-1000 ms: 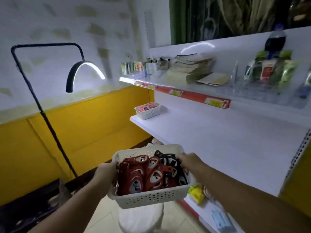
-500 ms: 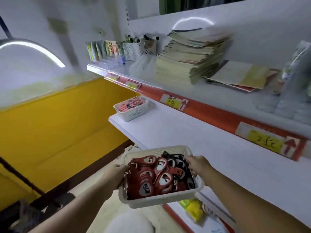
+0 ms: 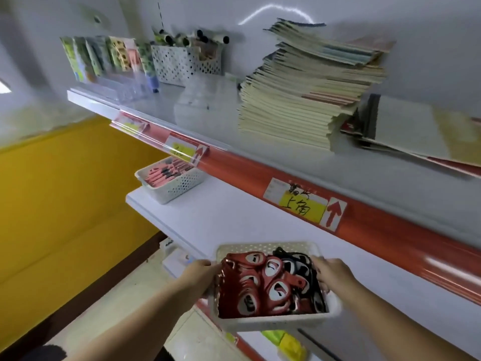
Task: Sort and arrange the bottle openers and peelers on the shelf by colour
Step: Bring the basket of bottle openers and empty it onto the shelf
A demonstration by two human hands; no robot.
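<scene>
I carry a white perforated basket (image 3: 270, 324) at the front edge of the white middle shelf (image 3: 234, 217). It is filled with red bottle openers (image 3: 250, 285) on its left side and black bottle openers (image 3: 299, 264) on its right. My left hand (image 3: 197, 276) grips the basket's left rim and my right hand (image 3: 331, 273) grips its right rim. A second white basket (image 3: 173, 187) with pink and red peelers (image 3: 162, 173) stands at the shelf's far left end.
The upper shelf's red price rail (image 3: 364, 230) with yellow labels hangs just above the basket. On that shelf lie a tall stack of notebooks (image 3: 307, 87), a white pen holder (image 3: 186, 63) and packaged items (image 3: 104, 57). A yellow wall (image 3: 65, 191) stands left.
I have stepped closer to the shelves. The basket in both hands has moved forward and right, over the middle shelf's front edge. The lamp has left the view.
</scene>
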